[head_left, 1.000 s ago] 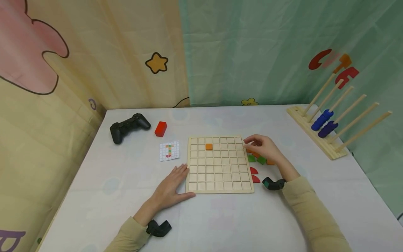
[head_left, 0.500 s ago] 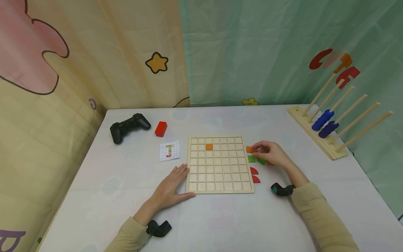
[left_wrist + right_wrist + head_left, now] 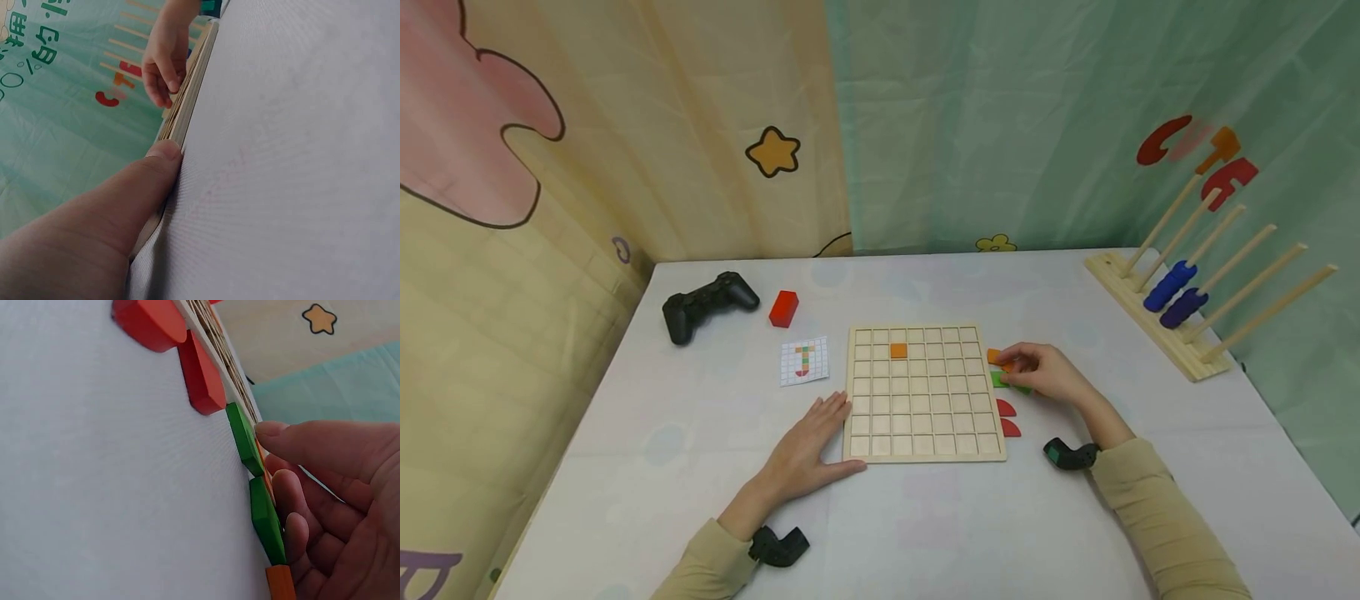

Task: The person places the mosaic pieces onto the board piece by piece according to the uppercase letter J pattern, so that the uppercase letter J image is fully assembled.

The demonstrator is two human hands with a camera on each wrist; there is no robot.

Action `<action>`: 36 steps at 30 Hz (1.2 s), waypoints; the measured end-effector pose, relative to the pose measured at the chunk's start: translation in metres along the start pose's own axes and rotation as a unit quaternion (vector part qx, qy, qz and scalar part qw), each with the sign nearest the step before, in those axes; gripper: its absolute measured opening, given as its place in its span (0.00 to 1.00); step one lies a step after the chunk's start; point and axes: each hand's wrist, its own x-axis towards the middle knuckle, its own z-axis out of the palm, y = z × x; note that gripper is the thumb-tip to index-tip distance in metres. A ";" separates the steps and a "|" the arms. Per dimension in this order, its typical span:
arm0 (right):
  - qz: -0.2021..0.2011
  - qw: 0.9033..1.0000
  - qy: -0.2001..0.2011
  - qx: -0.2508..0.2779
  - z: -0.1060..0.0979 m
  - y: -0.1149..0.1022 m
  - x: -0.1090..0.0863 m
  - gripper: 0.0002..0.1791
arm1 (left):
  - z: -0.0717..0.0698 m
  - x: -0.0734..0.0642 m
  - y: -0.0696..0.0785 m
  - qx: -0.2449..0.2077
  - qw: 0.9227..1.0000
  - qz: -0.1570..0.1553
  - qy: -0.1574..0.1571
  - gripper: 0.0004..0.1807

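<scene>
A square wooden grid board [image 3: 917,383] lies on the table with one orange tile [image 3: 898,351] in its upper rows. My left hand [image 3: 805,446] rests along its left side with straight fingers; the thumb [image 3: 164,150] touches the near edge. Just past the board's right side, my right hand [image 3: 1047,371] has thumb and index finger around an orange square tile [image 3: 1006,365], partly hidden by the fingers. Another orange tile [image 3: 993,356] sits beside it. Green tiles [image 3: 245,439] lie close under the hand, and two red quarter-round pieces [image 3: 1009,427] lie nearer me.
A pattern card [image 3: 803,361] lies left of the board, with a red block [image 3: 783,308] and a black game controller [image 3: 711,305] behind it. At the right stands a wooden peg rack [image 3: 1157,317] with blue and purple beads. Curtains hang behind the table.
My right hand has moved from the board's upper right edge to the right and toward me, down onto the loose tiles. My left hand and the board stay where they were.
</scene>
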 end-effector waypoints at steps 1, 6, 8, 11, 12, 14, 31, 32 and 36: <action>0.000 1.000 -0.002 0.000 0.000 0.000 0.000 0.18 | 0.000 0.000 0.000 0.001 1.000 0.000 0.000 0.50; -0.003 1.000 -0.011 0.005 -0.001 -0.001 0.000 0.18 | -0.001 0.001 0.000 0.003 1.000 0.001 0.000 0.50; -0.005 1.000 -0.011 0.004 -0.001 -0.001 0.000 0.17 | -0.001 0.001 0.000 0.002 1.000 0.003 0.000 0.50; -0.011 1.000 -0.010 -0.001 -0.001 0.000 0.001 0.17 | -0.001 0.002 0.000 0.000 1.000 0.006 0.003 0.50; -0.013 1.000 -0.010 -0.003 -0.001 0.001 0.001 0.17 | -0.001 0.002 -0.001 -0.001 1.000 0.007 0.004 0.50; -0.017 1.000 -0.011 -0.003 -0.001 0.003 0.001 0.17 | 0.000 0.002 -0.001 -0.002 1.000 0.006 0.004 0.50; -0.037 0.998 -0.018 -0.049 0.001 0.002 -0.003 0.16 | 0.001 -0.001 -0.001 -0.011 1.000 0.005 0.010 0.50; -0.036 0.998 -0.017 -0.053 0.001 0.002 -0.003 0.16 | 0.001 -0.001 -0.001 -0.011 1.000 0.005 0.010 0.50; -0.034 0.997 -0.014 -0.062 0.002 0.002 -0.003 0.15 | 0.002 -0.001 -0.001 -0.011 1.000 0.006 0.011 0.50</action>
